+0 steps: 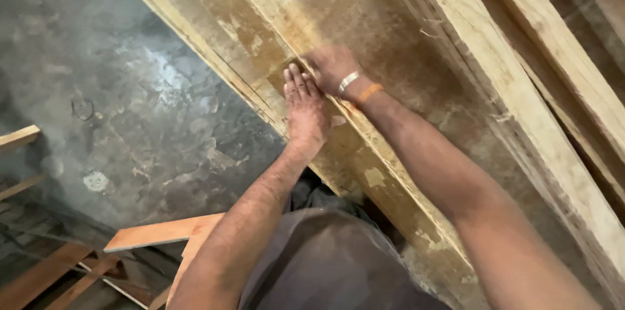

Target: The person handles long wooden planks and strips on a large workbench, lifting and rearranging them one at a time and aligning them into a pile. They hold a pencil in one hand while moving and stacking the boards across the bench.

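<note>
Down on the wide plank (390,37), both hands work side by side. The left hand (305,109) lies flat, palm down, fingers (294,81) straight and together, pressing on the plank near its left edge; its grip is fully open and holds nothing. Just beyond those fingertips, touching or nearly touching them, the right hand (332,66) rests on the same board, knuckles up and fingers curled under. Whether that grip has hold of anything cannot be told, since the fingers are blurred and turned away. A metal bracelet (349,81) and an orange band (368,93) sit on the right wrist. Right of the hands, paler boards (521,43) lean alongside the plank. Left of the grip, well below the plank's edge, lies the grey floor (97,89), with reddish strips (156,232) near the person's left elbow.
</note>
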